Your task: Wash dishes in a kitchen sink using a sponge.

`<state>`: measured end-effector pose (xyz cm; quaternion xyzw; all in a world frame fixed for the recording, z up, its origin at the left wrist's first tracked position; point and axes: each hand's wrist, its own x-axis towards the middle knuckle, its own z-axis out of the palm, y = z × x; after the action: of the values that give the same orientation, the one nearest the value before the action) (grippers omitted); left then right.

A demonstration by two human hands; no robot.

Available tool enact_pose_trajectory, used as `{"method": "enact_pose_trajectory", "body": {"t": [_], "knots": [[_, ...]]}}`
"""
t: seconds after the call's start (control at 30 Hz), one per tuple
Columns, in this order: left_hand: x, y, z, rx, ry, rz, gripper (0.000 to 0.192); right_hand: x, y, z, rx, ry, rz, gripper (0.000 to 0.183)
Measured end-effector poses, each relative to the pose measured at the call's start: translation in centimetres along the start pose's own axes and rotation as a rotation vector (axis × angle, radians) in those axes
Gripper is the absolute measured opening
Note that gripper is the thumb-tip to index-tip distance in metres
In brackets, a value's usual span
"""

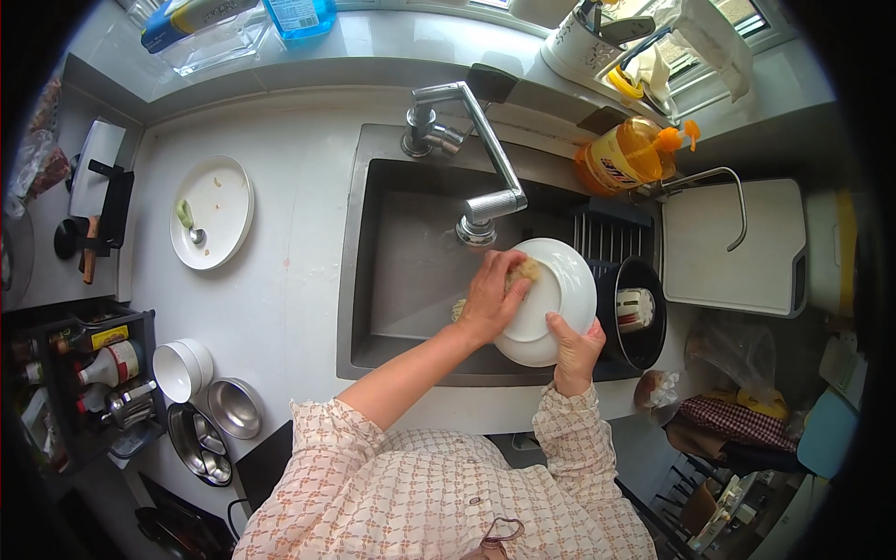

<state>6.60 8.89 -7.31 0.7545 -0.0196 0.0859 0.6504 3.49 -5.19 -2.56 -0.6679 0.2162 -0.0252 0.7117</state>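
Observation:
My left hand (490, 294) presses a yellowish sponge (525, 270) against the underside of a white plate (549, 301). The plate is tilted over the right part of the dark sink (420, 273), with its foot ring facing me. My right hand (578, 344) grips the plate's lower right edge, thumb on the underside. Above the plate hangs the chrome faucet's spout (477, 227); I cannot tell whether water runs. A small pale yellowish thing (458, 309) in the sink is partly hidden by my left hand.
Right of the plate are a slatted rack (609, 234) and a black pot (633, 357) holding a white item. An orange pump bottle (623, 157) stands behind the sink, a cutting board (731, 245) to its right. Leftward lie a soiled plate (231, 234) with a spoon, white bowls (178, 371) and metal bowls (236, 408).

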Motion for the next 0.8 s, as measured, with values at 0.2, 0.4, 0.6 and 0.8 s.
{"method": "enact_pose_trajectory", "body": {"t": [0.2, 0.4, 0.6, 0.8], "knots": [[-3.0, -1.3, -3.6, 0.03, -0.319, 0.16, 0.027, 0.6, -0.1, -1.1, 0.042, -0.023, 0.07, 0.039], [-0.4, 0.4, -1.5, -0.041, -0.133, 0.171, 0.024, 0.1, 1.2, 0.5, 0.046, -0.108, 0.094, 0.041], [-3.1, 0.1, -3.7, 0.082, -0.335, 0.264, 0.025, 0.4, -0.1, -0.8, 0.023, -0.15, 0.174, 0.042], [-0.6, -0.8, -4.6, 0.351, -0.148, 0.205, 0.022, 0.8, 0.2, -0.1, 0.081, -0.116, 0.197, 0.042]]}}
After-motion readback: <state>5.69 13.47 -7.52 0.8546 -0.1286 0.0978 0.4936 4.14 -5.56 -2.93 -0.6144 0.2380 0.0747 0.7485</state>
